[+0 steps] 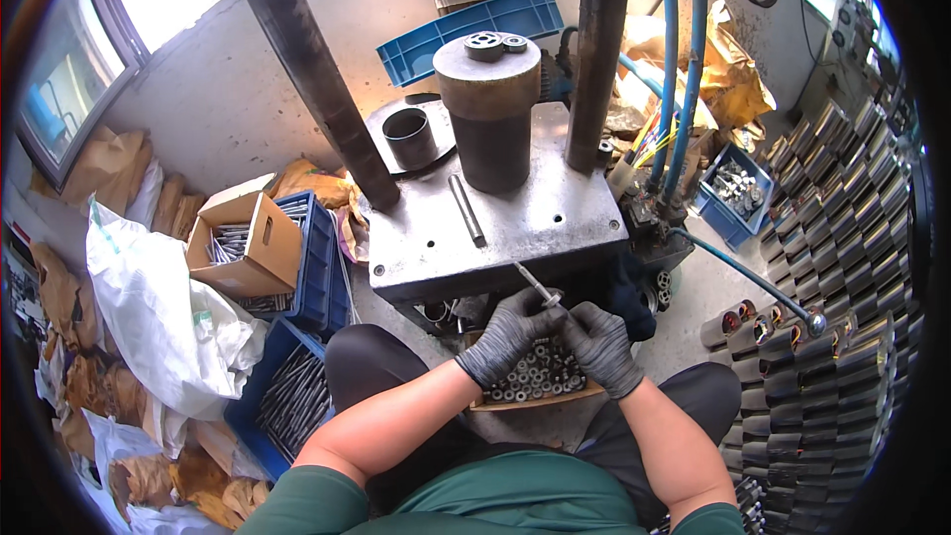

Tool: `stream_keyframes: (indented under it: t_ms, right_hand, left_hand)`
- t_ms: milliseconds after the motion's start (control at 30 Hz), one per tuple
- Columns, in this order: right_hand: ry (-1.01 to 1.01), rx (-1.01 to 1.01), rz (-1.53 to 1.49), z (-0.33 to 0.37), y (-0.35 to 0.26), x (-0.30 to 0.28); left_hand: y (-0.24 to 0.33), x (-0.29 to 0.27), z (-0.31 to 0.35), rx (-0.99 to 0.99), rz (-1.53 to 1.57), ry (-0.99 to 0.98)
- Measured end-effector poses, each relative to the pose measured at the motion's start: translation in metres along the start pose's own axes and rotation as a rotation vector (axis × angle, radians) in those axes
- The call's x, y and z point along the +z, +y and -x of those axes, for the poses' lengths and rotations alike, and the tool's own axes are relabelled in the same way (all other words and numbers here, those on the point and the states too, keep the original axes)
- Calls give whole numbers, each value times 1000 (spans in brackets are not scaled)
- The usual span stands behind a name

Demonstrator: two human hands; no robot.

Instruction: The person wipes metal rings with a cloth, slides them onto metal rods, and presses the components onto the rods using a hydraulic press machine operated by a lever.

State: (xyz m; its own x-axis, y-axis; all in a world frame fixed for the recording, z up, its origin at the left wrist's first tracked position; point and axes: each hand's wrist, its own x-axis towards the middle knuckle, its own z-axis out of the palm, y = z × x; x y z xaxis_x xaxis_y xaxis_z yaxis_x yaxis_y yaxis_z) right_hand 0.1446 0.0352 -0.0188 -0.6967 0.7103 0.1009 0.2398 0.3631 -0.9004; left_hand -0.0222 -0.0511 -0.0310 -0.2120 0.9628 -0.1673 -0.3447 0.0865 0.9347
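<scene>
Both my hands wear dark grey gloves and meet just in front of the press table. My left hand [507, 339] is closed around a thin metal shaft [536, 283], which points up and away toward the steel table [525, 233]. A small ring-like part sits on the shaft near my fingers. My right hand [605, 349] pinches the near end of the same shaft, its fingertips partly hidden. Below my hands, between my knees, stands a cardboard box [540, 402] of small metal rings. A thicker steel rod [466, 210] lies on the table beside a dark upright cylinder [492, 144].
Two dark columns [599, 50] rise from the table, with an open metal tube [409, 139] near the left one. To my left are a blue crate of rods [292, 391] and a white sack [149, 307]. A ball-ended lever [814, 323] and stacked metal cylinders [842, 218] occupy the right.
</scene>
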Motion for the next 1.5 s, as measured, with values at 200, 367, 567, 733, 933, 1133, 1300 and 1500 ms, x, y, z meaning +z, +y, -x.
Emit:
stream_keyframes:
  t_ms: [200, 367, 567, 733, 933, 1133, 1300, 1500]
  right_hand:
    - [-41, -96, 279, -6, 2, 0]
    - [-300, 17, 387, -6, 4, -10]
    - [-196, -151, 362, -16, 5, -18]
    - [-123, -362, 335, -66, -33, -9]
    - [-209, -547, 463, -149, -76, 44]
    - [-437, -549, 737, -203, -74, 76]
    - [-558, -472, 713, -214, -78, 78]
    - [-674, -428, 753, -182, -102, 55]
  left_hand:
    - [-23, -6, 4, -38, 80, 69]
    - [-15, -7, 2, -72, 578, 366]
    - [-16, -9, 8, -56, 652, 385]
    - [-25, -18, -8, -71, 647, 452]
    - [-17, -12, -14, -72, 646, 471]
    - [-17, 0, -14, -100, 739, 532]
    - [-11, -13, -23, -72, 714, 557]
    - [-11, -12, -23, -52, 672, 511]
